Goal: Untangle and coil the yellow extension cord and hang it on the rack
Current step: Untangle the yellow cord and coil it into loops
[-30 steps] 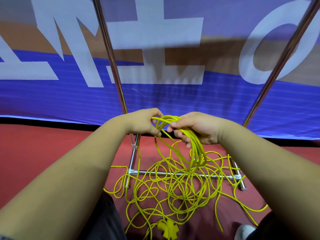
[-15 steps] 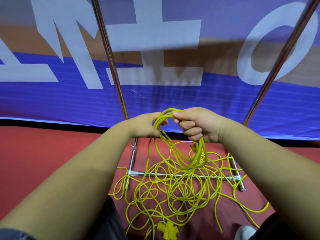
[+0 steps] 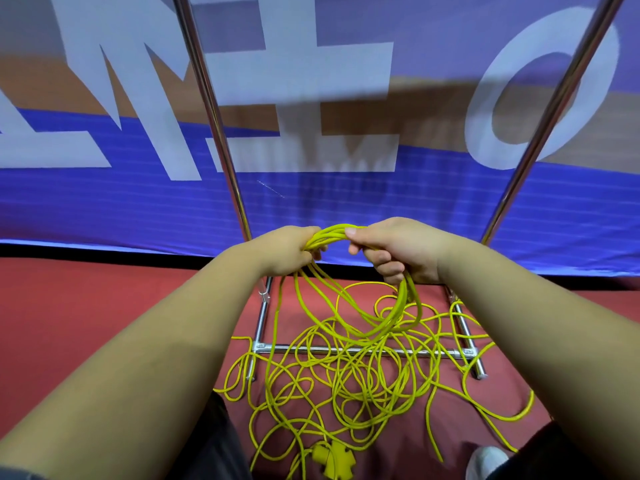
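While both hands grip the coil, most cord lies tangled on the floor. Pulling could tighten knots or snag the rack.

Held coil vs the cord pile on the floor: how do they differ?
The held coil is a tidy bundle of similar loops hanging above the floor; the floor pile is loose crossing loops spread flat. The left hand and right hand grip the held coil at its top; the floor pile is untouched and drapes over the rack's base bar. Both are one yellow cord.
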Demonstrator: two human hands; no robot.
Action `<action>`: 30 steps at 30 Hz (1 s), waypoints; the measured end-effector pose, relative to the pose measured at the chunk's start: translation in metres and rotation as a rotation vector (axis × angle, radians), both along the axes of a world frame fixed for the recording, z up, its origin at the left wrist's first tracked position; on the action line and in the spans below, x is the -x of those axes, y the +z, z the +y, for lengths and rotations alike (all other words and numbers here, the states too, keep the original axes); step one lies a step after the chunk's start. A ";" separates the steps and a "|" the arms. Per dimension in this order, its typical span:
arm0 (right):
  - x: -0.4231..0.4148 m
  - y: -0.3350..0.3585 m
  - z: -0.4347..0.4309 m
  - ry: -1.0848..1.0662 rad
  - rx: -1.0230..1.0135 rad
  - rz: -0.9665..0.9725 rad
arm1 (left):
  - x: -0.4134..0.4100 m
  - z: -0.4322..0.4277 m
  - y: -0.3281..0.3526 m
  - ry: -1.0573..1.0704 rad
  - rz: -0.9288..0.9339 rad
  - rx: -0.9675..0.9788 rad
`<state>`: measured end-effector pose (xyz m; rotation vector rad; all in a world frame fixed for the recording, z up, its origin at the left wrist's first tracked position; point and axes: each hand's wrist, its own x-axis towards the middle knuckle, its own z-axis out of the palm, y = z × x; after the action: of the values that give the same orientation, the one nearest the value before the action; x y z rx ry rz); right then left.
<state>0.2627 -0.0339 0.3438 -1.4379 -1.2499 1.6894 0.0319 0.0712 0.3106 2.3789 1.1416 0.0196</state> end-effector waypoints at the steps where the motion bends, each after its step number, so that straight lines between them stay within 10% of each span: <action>1: 0.000 0.000 0.000 -0.004 -0.017 0.006 | 0.001 0.000 -0.001 0.002 -0.029 0.008; 10: 0.000 0.007 0.000 -0.220 -0.126 0.134 | 0.004 -0.002 -0.021 0.189 -0.282 0.333; 19: -0.033 0.028 0.000 -0.481 -0.181 0.546 | 0.045 -0.012 -0.035 0.176 0.390 0.395; 30: -0.028 0.007 0.004 -0.712 -0.218 0.445 | 0.006 -0.028 0.002 0.753 -0.566 0.473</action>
<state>0.2909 -0.0301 0.3507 -1.1030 -0.5545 1.2328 0.0260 0.0433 0.3125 1.3078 1.4614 0.5667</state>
